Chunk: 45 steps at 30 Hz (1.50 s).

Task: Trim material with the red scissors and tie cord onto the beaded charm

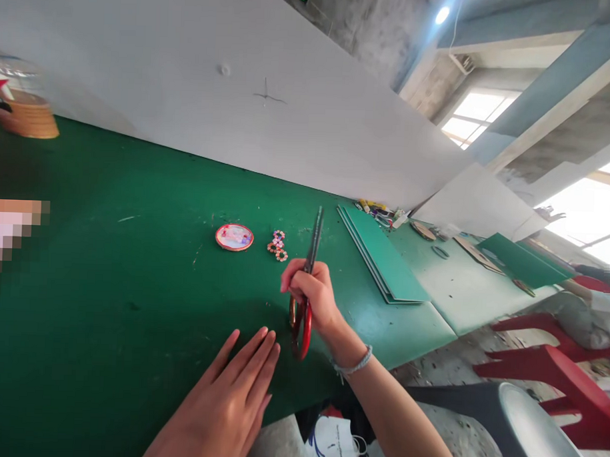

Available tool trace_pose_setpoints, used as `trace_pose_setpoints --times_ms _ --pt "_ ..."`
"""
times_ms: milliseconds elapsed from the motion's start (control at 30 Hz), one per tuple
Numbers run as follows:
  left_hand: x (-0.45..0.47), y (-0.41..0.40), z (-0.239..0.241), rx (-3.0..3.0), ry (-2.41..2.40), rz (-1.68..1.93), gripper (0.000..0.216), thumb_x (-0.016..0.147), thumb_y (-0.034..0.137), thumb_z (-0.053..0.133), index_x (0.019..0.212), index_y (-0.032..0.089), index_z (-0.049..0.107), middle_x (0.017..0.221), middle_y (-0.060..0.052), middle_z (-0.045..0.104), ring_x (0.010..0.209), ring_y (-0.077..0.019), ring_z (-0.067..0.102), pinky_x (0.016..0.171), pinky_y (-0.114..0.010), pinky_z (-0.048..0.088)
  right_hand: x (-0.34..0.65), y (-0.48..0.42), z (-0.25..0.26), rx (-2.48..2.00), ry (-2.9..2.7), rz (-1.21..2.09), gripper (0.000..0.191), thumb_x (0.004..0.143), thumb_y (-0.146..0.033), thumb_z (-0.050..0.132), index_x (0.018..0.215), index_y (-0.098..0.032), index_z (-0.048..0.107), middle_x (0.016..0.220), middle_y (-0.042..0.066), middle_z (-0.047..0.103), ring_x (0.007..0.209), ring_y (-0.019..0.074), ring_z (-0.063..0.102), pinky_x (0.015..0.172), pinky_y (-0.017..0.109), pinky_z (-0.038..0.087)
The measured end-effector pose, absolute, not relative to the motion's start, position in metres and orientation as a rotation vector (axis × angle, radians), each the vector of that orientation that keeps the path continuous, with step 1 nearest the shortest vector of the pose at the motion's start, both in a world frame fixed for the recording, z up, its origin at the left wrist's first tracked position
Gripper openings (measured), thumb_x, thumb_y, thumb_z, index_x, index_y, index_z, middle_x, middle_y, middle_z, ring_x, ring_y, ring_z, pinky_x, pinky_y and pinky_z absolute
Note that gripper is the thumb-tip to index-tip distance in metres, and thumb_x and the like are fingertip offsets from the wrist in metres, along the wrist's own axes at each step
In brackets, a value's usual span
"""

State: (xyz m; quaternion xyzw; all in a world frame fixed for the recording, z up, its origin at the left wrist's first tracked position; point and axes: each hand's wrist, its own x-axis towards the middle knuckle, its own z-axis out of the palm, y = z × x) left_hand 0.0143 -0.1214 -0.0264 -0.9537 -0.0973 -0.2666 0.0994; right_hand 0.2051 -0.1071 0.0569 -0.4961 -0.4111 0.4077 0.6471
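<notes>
My right hand (pixel 315 289) is closed around a pair of scissors (pixel 314 239), the blades pointing up and away and the red handles hanging below the fist. Flat on the green tabletop (pixel 132 302) lies my left hand (pixel 239 386), fingers stretched out and holding nothing. Beyond the hands sits an oval piece with a red rim and a pale, colourful face (pixel 234 237). Just right of it are several small pink flower-like rings (pixel 278 246) in a cluster, nearer to the scissors.
Stacked green boards (pixel 384 258) lie to the right, with small tools (pixel 380 211) behind them. A white partition (pixel 190 84) closes off the back. At far left stands an orange-brown container (pixel 29 115). Red stools (pixel 554 390) and a person's arm (pixel 578 289) are at right.
</notes>
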Motion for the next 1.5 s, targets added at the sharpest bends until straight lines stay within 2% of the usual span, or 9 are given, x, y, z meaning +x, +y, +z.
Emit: trace_pose_setpoints --times_ms 167,367,633,767,900,1133,1333,1500 --pt "0.011 -0.123 -0.022 -2.882 -0.244 -0.727 0.039 0.094 0.03 0.039 0.119 0.017 0.066 0.141 -0.008 0.057 0.143 -0.027 0.034 0.12 -0.052 0.018 0.204 -0.116 0.047 -1.143 -0.868 0.886 0.015 0.057 -0.015 0.048 0.047 -0.015 0.06 0.035 -0.007 0.03 0.037 0.0064 0.023 0.041 0.025 0.012" --pt "0.009 -0.123 -0.022 -2.895 -0.26 -0.725 0.039 0.093 0.027 0.038 0.117 0.018 0.068 0.141 -0.007 0.057 0.144 -0.0261 0.033 0.119 -0.051 0.021 0.202 -0.122 0.048 -1.149 -0.838 0.849 0.015 0.058 -0.016 0.048 0.047 -0.016 0.06 0.035 -0.007 0.032 0.037 0.0068 0.024 0.041 0.026 0.013" --pt "0.013 -0.121 -0.021 -2.892 -0.327 -0.712 0.041 0.095 0.028 0.039 0.127 0.016 0.062 0.141 -0.007 0.057 0.143 -0.0225 0.034 0.118 -0.045 0.023 0.202 -0.123 0.062 -1.094 -0.875 0.83 0.017 0.06 -0.013 0.049 0.048 -0.016 0.061 0.036 -0.007 0.031 0.037 0.0066 0.022 0.042 0.026 0.012" --pt "0.014 -0.121 -0.019 -2.875 -0.32 -0.742 0.04 0.094 0.029 0.041 0.125 0.016 0.063 0.14 -0.008 0.058 0.142 -0.0239 0.036 0.119 -0.046 0.019 0.193 -0.129 0.065 -1.079 -0.963 0.809 0.019 0.063 -0.01 0.049 0.052 -0.017 0.063 0.038 -0.006 0.035 0.041 0.0081 0.028 0.044 0.026 0.018" --pt "0.013 -0.119 -0.015 -2.903 -0.306 -0.75 0.042 0.095 0.026 0.035 0.125 0.018 0.063 0.133 -0.007 0.063 0.137 -0.0239 0.042 0.115 -0.047 0.027 0.185 -0.123 0.051 -1.177 -0.995 0.828 0.018 0.062 -0.011 0.048 0.051 -0.017 0.062 0.04 -0.005 0.036 0.045 0.0093 0.032 0.047 0.026 0.023" --pt "0.011 -0.116 -0.007 -2.974 -0.294 -0.69 0.047 0.092 0.023 0.033 0.133 0.021 0.057 0.133 -0.005 0.064 0.134 -0.0217 0.047 0.111 -0.043 0.035 0.18 -0.114 0.05 -1.238 -1.008 0.872 0.017 0.061 -0.014 0.048 0.05 -0.017 0.06 0.043 -0.005 0.038 0.044 0.0083 0.029 0.046 0.025 0.022" --pt "0.012 -0.114 -0.011 -2.9 -0.317 -0.736 0.048 0.093 0.022 0.036 0.139 0.017 0.051 0.14 -0.007 0.059 0.136 -0.0216 0.045 0.112 -0.043 0.034 0.187 -0.128 0.069 -1.181 -0.983 0.756 0.018 0.062 -0.015 0.048 0.05 -0.017 0.06 0.038 -0.006 0.034 0.04 0.0075 0.024 0.045 0.026 0.021" --pt "0.013 -0.116 -0.008 -2.857 -0.335 -0.745 0.044 0.095 0.025 0.034 0.132 0.017 0.058 0.136 -0.006 0.062 0.134 -0.0209 0.047 0.111 -0.041 0.035 0.184 -0.121 0.057 -1.165 -0.999 0.758 0.017 0.062 -0.014 0.048 0.051 -0.017 0.061 0.039 -0.005 0.036 0.042 0.0089 0.029 0.047 0.026 0.024"
